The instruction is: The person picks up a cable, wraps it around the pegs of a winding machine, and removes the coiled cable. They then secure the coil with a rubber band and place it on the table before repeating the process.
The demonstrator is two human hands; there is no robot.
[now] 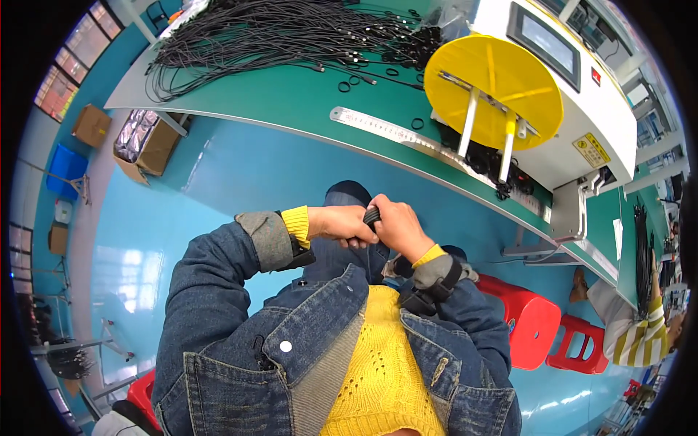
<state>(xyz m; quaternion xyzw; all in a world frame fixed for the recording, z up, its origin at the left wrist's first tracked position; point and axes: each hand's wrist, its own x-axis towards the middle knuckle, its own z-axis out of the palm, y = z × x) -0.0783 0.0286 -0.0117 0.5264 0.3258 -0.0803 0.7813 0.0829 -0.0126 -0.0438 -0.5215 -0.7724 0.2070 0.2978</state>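
Observation:
In front of my lap, both of my hands meet around a small bundle of black cable (371, 216), whose strands lie side by side. My left hand (336, 222) is closed against it from the left, with its fingers curled under. My right hand (398, 228) wraps it from the right, the thumb and forefinger over the top. Most of the bundle is hidden inside the fingers. Ahead on the green table (291, 115) lies a large heap of loose black cables (291, 40) with small metal-tipped ends.
A white machine (596, 109) with a yellow disc (494, 91), two pegs and a screen stands at the right. A steel ruler (378, 128) lies along the table edge. Red stools (520, 323) stand at my right, near another person in striped sleeves (640, 338). An open carton (149, 142) sits at far left.

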